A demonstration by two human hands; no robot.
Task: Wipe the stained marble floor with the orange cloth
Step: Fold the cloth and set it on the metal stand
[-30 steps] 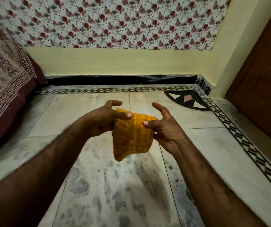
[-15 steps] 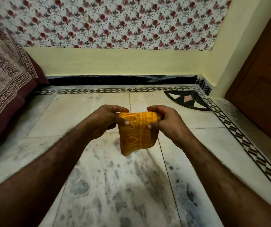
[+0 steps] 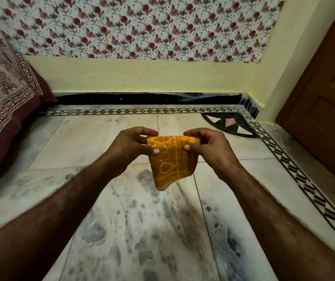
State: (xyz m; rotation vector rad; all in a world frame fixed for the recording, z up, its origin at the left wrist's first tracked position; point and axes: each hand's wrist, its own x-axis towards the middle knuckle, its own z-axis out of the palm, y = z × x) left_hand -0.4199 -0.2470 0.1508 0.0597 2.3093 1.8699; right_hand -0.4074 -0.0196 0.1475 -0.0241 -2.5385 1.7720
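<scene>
The orange cloth (image 3: pixel 169 161), folded and patterned with paler lines, hangs in the air above the marble floor (image 3: pixel 142 230). My left hand (image 3: pixel 131 148) pinches its upper left corner and my right hand (image 3: pixel 207 148) pinches its upper right corner. The cloth's lower point droops toward the floor without touching it. Dark grey stains and smears cover the marble tiles below and in front of my arms, densest near the bottom middle.
A bed with a maroon printed cover (image 3: pixel 2 102) fills the left side. A brown wooden door (image 3: pixel 324 98) stands at the right. A black skirting (image 3: pixel 142 98) and patterned inlay border (image 3: pixel 296 171) edge the floor below a floral wall.
Both hands closed tighter on the cloth's top edge and the cloth was folded narrower; it now hangs a little shorter between them.
</scene>
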